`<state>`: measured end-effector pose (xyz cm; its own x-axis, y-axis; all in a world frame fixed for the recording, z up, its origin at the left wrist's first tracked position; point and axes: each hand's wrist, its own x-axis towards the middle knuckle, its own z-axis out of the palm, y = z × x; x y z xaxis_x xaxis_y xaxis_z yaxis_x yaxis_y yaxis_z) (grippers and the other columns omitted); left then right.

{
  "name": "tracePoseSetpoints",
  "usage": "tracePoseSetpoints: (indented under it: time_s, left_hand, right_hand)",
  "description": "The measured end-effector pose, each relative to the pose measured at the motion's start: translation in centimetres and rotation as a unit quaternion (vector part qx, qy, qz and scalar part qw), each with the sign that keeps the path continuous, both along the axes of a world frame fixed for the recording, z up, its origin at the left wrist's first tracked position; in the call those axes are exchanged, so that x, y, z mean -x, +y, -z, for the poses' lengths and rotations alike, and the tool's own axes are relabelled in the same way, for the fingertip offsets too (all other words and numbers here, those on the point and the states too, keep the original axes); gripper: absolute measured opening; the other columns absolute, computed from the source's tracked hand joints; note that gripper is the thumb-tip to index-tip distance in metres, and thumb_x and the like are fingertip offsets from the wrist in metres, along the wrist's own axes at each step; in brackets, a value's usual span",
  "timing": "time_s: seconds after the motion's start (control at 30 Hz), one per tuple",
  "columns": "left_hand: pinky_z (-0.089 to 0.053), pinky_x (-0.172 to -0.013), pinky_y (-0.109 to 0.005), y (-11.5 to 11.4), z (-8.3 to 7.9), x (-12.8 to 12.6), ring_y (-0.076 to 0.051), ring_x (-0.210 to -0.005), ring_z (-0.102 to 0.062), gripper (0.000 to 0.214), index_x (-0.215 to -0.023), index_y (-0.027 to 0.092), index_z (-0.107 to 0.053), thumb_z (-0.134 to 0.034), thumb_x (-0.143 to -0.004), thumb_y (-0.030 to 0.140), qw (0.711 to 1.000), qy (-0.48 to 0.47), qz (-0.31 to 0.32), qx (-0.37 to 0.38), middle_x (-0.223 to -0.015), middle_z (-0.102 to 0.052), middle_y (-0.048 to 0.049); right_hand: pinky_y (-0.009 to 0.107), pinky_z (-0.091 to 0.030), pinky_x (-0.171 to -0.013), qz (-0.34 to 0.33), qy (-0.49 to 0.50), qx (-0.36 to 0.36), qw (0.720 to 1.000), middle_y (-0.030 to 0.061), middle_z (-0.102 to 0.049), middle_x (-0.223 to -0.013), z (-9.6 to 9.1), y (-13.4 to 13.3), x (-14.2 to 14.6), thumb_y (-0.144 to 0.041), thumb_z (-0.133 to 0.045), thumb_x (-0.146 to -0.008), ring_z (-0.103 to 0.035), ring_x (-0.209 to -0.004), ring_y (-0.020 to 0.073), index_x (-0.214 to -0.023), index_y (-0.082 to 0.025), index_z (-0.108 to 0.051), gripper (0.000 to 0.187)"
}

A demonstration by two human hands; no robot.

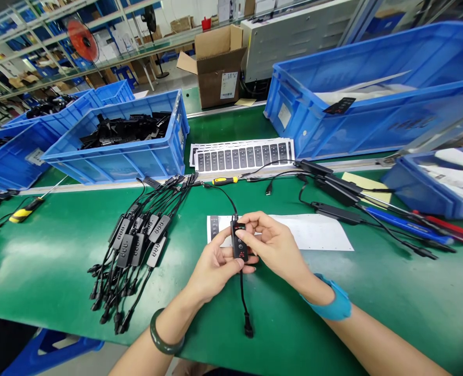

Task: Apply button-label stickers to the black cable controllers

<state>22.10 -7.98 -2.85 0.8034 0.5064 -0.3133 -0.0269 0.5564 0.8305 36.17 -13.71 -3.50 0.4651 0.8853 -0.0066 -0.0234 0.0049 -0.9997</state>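
Here, hands point(213, 269) point(278, 250) on inline controller point(239, 243)

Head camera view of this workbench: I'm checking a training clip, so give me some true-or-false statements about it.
1. The left hand and right hand both hold a black inline switch on a cable. True.
2. A dark green bangle is on the right wrist. False: it is on the left wrist.
3. A bundle of black cables lies left of the hands. True.
4. The blue crate behind that bundle holds white sheets. False: it holds black parts.
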Motion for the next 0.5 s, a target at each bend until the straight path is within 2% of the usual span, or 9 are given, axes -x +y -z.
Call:
tracePoseSetpoints:
  time_s: [0.27, 0.4, 0.5]
  left_hand:
    - [-0.056, -0.078, -0.033, -0.3, 0.1, -0.1, -0.024, -0.091, -0.072, 0.078, -0.142, 0.016, -0.042, -0.078, -0.075, 0.03, 0.999, 0.002, -0.003, -0.031, -0.098, -0.074, -0.0113]
    - [-0.057, -0.073, -0.03, -0.1, 0.5, -0.1, -0.023, -0.088, -0.072, 0.074, -0.139, 0.016, -0.047, -0.079, -0.074, 0.028, 0.999, 0.009, -0.017, -0.039, -0.097, -0.074, -0.0112]
    - [-0.057, -0.071, -0.03, 0.2, 0.7, -0.1, -0.022, -0.082, -0.072, 0.073, -0.135, 0.017, -0.052, -0.082, -0.069, 0.029, 0.998, 0.024, -0.029, -0.041, -0.092, -0.074, -0.0094]
  right_hand:
    - [0.021, -0.046, -0.045, 0.01, -0.023, 0.014, 1.0, -0.0048, -0.047, -0.064, 0.0, 0.1, 0.2, -0.036, -0.069, -0.079, -0.049, -0.053, 0.0103, -0.094, -0.021, -0.062, 0.022]
    - [0.022, -0.048, -0.048, 0.021, -0.021, 0.016, 0.999, -0.0063, -0.049, -0.07, 0.6, 0.4, -0.3, -0.034, -0.072, -0.075, -0.051, -0.057, 0.0111, -0.119, -0.024, -0.05, 0.05]
    - [0.022, -0.049, -0.052, -0.034, 0.002, 0.035, 0.999, -0.0021, -0.053, -0.089, 1.2, 0.6, -0.8, -0.033, -0.077, -0.07, -0.053, -0.064, 0.0098, -0.126, -0.025, -0.045, 0.066]
